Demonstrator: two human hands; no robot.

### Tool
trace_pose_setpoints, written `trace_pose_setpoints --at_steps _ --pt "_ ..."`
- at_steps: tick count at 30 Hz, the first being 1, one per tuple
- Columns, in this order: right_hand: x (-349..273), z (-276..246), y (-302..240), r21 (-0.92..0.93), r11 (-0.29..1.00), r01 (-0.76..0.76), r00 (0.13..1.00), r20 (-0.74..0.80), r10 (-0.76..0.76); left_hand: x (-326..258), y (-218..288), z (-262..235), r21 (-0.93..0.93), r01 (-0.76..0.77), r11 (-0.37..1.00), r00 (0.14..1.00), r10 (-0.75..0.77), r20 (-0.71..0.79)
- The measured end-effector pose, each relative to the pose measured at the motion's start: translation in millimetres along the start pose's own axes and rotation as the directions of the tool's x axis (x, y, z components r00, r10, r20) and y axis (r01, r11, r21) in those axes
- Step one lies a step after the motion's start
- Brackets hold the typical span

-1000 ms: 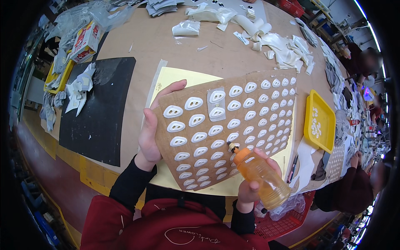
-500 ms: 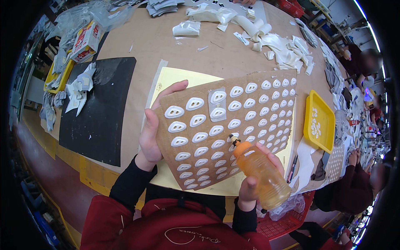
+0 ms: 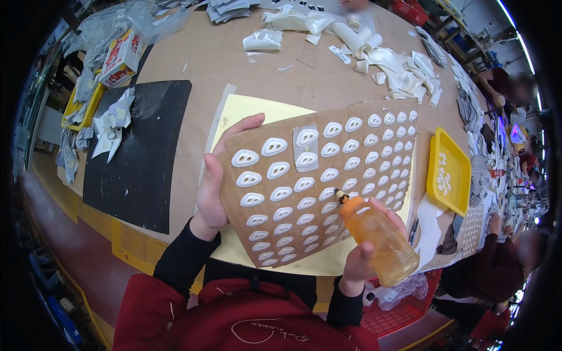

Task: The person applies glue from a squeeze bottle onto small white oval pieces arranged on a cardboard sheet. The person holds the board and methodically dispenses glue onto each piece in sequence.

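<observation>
Adhesive-style application from a squeeze bottle, mid-board: a tilted cardboard sheet [image 3: 246, 140] over a pale yellow sheet [image 3: 234, 110] carries rows of white two-holed pieces [image 3: 274, 147]. The left hand [image 3: 211, 190], partly open, grips the sheet's left edge; the right hand [image 3: 360, 262] is curled around an orange-capped bottle [image 3: 383, 243], whose dark nozzle [image 3: 340, 195] lies at or just beside a central piece, contact being unclear. The rows appear fully laid; which pieces are already treated, and which remain, cannot be told. Containers: the bottle holds amber liquid; a yellow tray [image 3: 459, 200], right, holds loose white pieces; a red basket [image 3: 383, 322], below, holds clear plastic [image 3: 404, 292].
</observation>
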State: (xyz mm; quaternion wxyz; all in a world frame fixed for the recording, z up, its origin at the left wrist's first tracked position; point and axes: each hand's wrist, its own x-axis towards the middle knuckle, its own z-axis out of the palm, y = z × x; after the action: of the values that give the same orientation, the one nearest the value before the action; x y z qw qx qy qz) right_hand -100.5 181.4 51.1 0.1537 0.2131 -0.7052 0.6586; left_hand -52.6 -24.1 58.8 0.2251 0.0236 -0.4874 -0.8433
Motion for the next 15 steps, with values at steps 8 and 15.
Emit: trace_pose_setpoints --at_steps 8,15 --pt "-4 -3 0 0.055 0.998 -0.031 1.0 -0.001 0.031 0 -1 -1 0.01 -0.002 1.0 1.0 0.002 -0.001" --pt "-16 1 -8 0.055 0.992 -0.118 0.992 0.054 0.115 -1 0 1 0.028 -0.002 1.0 1.0 0.002 -0.028"
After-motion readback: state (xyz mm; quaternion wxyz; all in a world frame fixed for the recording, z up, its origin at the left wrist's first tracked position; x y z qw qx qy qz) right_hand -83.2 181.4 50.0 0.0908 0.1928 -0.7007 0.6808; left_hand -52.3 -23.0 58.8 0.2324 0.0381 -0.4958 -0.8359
